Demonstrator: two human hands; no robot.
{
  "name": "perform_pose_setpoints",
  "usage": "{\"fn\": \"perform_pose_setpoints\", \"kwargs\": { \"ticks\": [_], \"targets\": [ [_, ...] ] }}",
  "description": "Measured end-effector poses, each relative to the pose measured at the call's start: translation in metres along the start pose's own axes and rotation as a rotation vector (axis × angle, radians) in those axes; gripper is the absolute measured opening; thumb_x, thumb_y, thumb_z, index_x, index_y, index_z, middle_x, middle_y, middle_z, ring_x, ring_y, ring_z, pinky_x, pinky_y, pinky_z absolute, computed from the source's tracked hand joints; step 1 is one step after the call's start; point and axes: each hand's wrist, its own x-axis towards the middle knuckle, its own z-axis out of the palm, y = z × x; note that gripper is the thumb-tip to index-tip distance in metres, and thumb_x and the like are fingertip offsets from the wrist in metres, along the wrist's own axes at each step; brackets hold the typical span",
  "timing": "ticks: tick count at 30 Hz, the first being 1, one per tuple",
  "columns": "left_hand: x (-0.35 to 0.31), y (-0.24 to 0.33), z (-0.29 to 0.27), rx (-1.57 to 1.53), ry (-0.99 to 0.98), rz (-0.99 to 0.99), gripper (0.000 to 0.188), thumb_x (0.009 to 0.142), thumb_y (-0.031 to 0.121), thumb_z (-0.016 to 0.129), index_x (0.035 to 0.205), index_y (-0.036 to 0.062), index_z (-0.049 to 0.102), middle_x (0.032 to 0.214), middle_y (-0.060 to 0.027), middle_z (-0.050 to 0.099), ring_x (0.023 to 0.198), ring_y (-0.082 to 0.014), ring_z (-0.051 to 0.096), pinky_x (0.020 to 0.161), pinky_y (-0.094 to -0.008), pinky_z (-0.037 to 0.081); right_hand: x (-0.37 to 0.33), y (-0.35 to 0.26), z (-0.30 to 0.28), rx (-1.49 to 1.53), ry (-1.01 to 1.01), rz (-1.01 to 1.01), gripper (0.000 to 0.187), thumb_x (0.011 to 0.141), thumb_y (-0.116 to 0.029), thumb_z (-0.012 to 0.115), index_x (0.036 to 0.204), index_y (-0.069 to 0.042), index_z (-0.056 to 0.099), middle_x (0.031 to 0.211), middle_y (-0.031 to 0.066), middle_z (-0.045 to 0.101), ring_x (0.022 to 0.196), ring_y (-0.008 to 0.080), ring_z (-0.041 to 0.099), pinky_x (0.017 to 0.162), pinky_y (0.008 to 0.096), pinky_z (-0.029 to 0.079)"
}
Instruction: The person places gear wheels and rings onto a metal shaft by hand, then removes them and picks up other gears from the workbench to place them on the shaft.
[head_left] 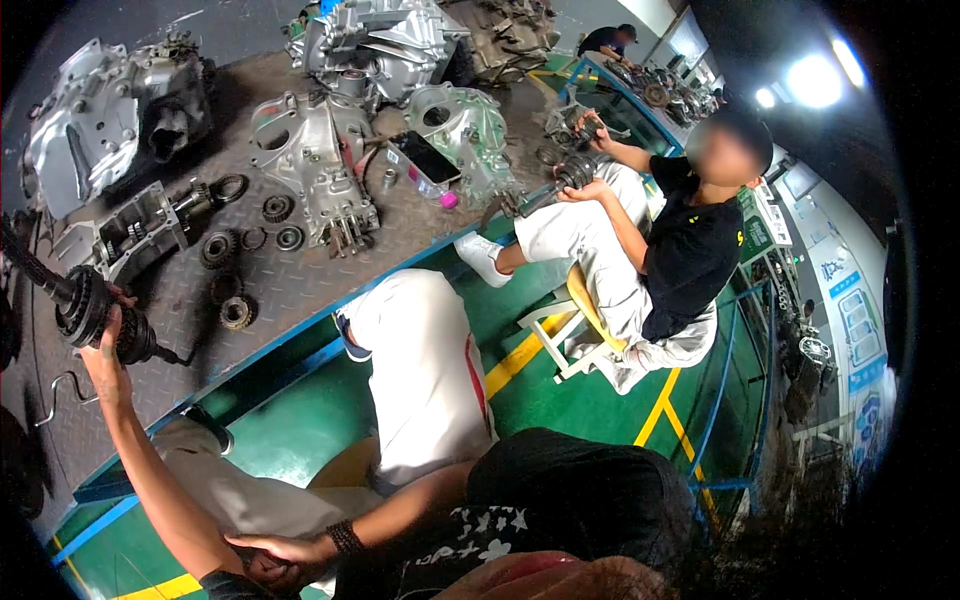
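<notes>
At the left edge of the bench, my left hand (pixel 107 358) is closed around a transmission gear shaft (pixel 82 308). Its dark gear stack lies against my fingers, and the splined end points up and left. My right hand (pixel 285 552), with a beaded bracelet at the wrist, is closed about my left elbow; its fingertips are partly hidden. Just beyond the shaft lies an open aluminium gearbox housing (pixel 140 235). Loose gears (pixel 219 249) and rings (pixel 237 312) rest to the right of it. A bent metal rod (pixel 62 390) lies below the shaft.
Large transmission cases (pixel 115 125) stand along the back of the metal-topped bench (pixel 300 275). A phone (pixel 425 157) and a bottle with a pink cap (pixel 432 190) lie among housings. To the right, a seated co-worker (pixel 690 230) holds gear parts; another person (pixel 605 42) works farther off.
</notes>
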Motion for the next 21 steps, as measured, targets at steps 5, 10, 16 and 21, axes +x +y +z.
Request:
{"fn": "perform_pose_setpoints", "kwargs": {
  "ticks": [5, 10, 16, 21],
  "targets": [
    [-0.011, -0.015, -0.047, 0.395, 0.264, -0.367, 0.041, 0.091, 0.033, 0.076, 0.114, -0.0008, 0.073, 0.102, -0.0066, 0.073, 0.091, -0.0174, 0.064, 0.088, -0.0343, 0.052, 0.004, 0.001, -0.006, 0.041, 0.042, 0.086, 0.067, 0.101, -0.073, 0.042, 0.07, -0.016, 0.057, 0.054, -0.0049, 0.045, 0.041, 0.0094, 0.035, 0.04, 0.0254, 0.023],
    [0.006, 0.012, 0.003, 0.267, 0.084, -0.274, 0.04, 0.086, 0.021, 0.082, 0.121, 0.0021, 0.073, 0.113, -0.0059, 0.073, 0.1, -0.0171, 0.066, 0.086, -0.0352, 0.055, -0.012, -0.01, 0.001, 0.052, -0.016, 0.026, 0.071, 0.104, -0.071, 0.035, 0.065, -0.014, 0.052, 0.053, -0.0026, 0.043, 0.042, 0.0112, 0.034, 0.042, 0.0261, 0.024],
    [-0.004, 0.041, 0.001, -0.007, -0.006, -0.101, 0.042, 0.088, 0.028, 0.08, 0.116, -0.0003, 0.065, 0.102, -0.0084, 0.072, 0.096, -0.0206, 0.07, 0.089, -0.0373, 0.056, -0.005, 0.004, 0.005, -0.046, -0.19, -0.047, 0.082, 0.103, -0.075, 0.018, 0.058, -0.011, 0.038, 0.049, 0.0002, 0.032, 0.04, 0.0146, 0.03, 0.041, 0.0263, 0.026],
    [-0.008, 0.038, 0.001, -0.178, -0.051, -0.041, 0.052, 0.084, 0.028, 0.085, 0.123, 0.0, 0.064, 0.112, -0.0102, 0.072, 0.102, -0.0218, 0.072, 0.093, -0.0375, 0.057, -0.009, -0.005, 0.012, -0.11, -0.081, -0.02, 0.082, 0.104, -0.075, 0.019, 0.067, -0.008, 0.048, 0.055, -0.0007, 0.04, 0.044, 0.012, 0.034, 0.045, 0.0243, 0.028]
  ]
}}
